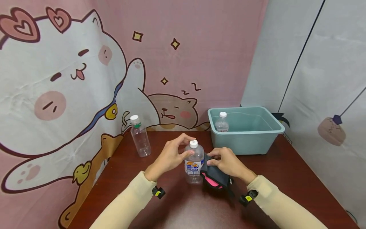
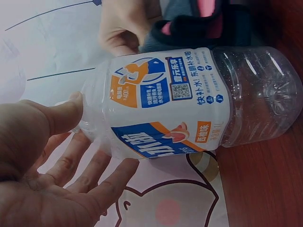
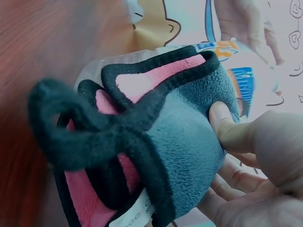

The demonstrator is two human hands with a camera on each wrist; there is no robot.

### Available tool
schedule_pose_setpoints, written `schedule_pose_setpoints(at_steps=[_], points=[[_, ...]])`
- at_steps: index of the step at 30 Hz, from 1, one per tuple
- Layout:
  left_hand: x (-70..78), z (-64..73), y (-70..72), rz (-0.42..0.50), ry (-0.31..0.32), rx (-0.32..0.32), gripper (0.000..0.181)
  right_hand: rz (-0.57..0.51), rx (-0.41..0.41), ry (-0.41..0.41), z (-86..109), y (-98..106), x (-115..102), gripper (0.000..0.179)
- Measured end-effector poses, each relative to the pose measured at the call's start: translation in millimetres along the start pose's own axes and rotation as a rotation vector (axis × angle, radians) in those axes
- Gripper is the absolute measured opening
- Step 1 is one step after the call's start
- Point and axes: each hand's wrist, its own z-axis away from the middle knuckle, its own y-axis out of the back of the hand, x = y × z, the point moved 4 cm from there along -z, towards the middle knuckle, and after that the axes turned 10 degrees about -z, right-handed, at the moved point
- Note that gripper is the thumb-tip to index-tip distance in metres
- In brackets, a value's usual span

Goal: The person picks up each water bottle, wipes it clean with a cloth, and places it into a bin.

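A clear plastic bottle (image 1: pixel 194 171) with a white cap and a blue, white and orange label stands upright on the table. My left hand (image 1: pixel 172 156) holds it around the neck and shoulder, thumb in front and fingers behind, as the left wrist view also shows (image 2: pixel 61 146). In my right hand (image 1: pixel 228 161) is a folded grey cloth (image 3: pixel 184 142) with pink lining, black edging and a black loop. The thumb pinches it from one side, with the fingers behind. The cloth (image 1: pixel 215 173) lies against the bottle's right side.
Another clear bottle (image 1: pixel 141 141) with a white cap and green neck band stands at the table's back left. A light blue bin (image 1: pixel 243 143) sits at the back right, holding a capped bottle (image 1: pixel 222 122). Cartoon-printed fabric (image 1: pixel 200 47) hangs behind the brown table (image 1: pixel 171 206).
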Motion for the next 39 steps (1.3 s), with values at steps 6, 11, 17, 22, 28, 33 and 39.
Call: schedule_pose_setpoints(at_steps=[6, 11, 17, 22, 28, 33, 39], points=[[-1.6, 0.9, -1.4, 0.004, 0.003, -0.006, 0.052, -0.039, 0.025, -0.007, 0.1, 7.2, -12.7, 0.025], [-2.7, 1.6, -2.4, 0.007, 0.003, -0.007, 0.052, -0.086, 0.06, 0.002, -1.6, 12.8, -22.6, 0.025], [-3.2, 1.3, -2.2, 0.004, -0.003, 0.001, 0.052, -0.093, 0.104, 0.035, -8.0, 18.3, -35.0, 0.025], [-2.0, 1.1, -1.0, -0.009, -0.005, 0.001, 0.051, -0.052, 0.13, 0.08, -14.0, 20.6, -45.4, 0.028], [1.0, 0.6, 0.8, -0.023, -0.023, 0.007, 0.05, -0.051, 0.146, 0.111, -20.8, 21.7, -57.9, 0.025], [2.2, -0.5, 0.6, -0.022, -0.025, 0.007, 0.05, -0.053, 0.159, 0.116, -23.9, 22.0, -62.7, 0.025], [3.8, -0.8, 2.6, -0.027, -0.036, 0.012, 0.048, -0.058, 0.159, 0.11, -23.5, 22.0, -62.2, 0.026]])
